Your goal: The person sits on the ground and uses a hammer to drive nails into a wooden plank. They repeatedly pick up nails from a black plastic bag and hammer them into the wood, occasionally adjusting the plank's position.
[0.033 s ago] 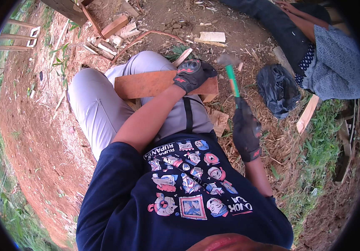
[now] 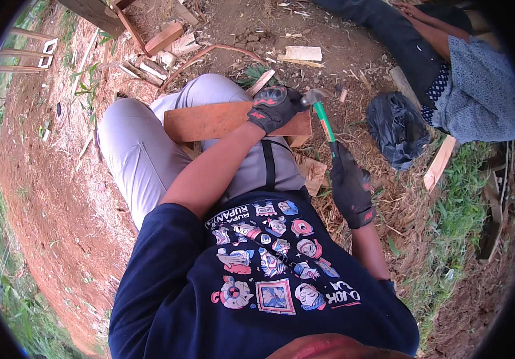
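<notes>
Seated on bare reddish ground, knees in light grey trousers (image 2: 144, 149) drawn up, with a flat reddish-brown wooden board (image 2: 209, 121) lying across the lap

Left hand (image 2: 274, 107) in a black glove with red markings, pressed down flat on the right end of the board, fingers spread over its top edge, grip clenched on the board

Right hand (image 2: 350, 185) in a plain black glove, grip clenched around the lower end of a hammer (image 2: 319, 113) with a green handle; handle tilted up and slightly left, metal head raised just beside the left hand's fingertips, above the board's right corner, apart from the wood as far as can be told

Black plastic bag (image 2: 396, 127) crumpled on the straw-strewn soil just right of the hammer, with a pale wooden strip (image 2: 439, 163) lying near its lower right edge

Heap of short wood offcuts (image 2: 164, 45) scattered beyond the knees, one pale flat piece (image 2: 303, 54) farther right

Another person in a patterned blue-grey top (image 2: 478, 96) seated at the upper right, well apart from the board

Grass along the left and lower right edges
</notes>
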The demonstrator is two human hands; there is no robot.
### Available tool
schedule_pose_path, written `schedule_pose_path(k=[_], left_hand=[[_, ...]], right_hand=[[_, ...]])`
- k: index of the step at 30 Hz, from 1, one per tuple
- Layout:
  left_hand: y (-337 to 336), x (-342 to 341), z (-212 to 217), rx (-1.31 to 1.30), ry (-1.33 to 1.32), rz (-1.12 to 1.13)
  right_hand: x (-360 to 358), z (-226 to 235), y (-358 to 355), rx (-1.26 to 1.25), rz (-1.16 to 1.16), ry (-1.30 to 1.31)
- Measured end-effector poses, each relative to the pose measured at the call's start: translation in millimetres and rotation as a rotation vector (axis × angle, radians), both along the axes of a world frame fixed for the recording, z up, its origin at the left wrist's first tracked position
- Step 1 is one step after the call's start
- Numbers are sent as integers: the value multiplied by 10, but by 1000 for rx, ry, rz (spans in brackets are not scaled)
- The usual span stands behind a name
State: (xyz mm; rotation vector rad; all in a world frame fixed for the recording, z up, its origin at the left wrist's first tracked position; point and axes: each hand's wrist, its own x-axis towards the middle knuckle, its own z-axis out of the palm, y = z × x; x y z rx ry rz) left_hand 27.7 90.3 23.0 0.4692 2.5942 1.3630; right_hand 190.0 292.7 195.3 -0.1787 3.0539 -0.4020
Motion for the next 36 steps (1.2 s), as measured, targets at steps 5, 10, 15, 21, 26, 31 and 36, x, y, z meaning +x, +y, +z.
schedule_pose_path(k=[5, 10, 15, 21, 26, 31, 36], left_hand=[[-101, -83, -102, 31, 37, 30], [-24, -17, -168, 48, 15, 13], [-113, -27, -256, 152, 50, 30], [-107, -14, -332, 192, 65, 45], [-72, 0, -267, 79, 139, 56], [-11, 62, -165, -5, 159, 95], [-50, 25, -244, -114, 288, 109]], right_hand=[[-59, 255, -173, -203, -131, 49], [-74, 154, -146, 94, -36, -171], [-9, 148, -364, -148, -128, 181], [-123, 290, -375, -122, -63, 120], [-38, 282, -347, -68, -115, 126], [-55, 185, -234, -47, -56, -51], [-82, 210, -403, -178, -99, 111]])
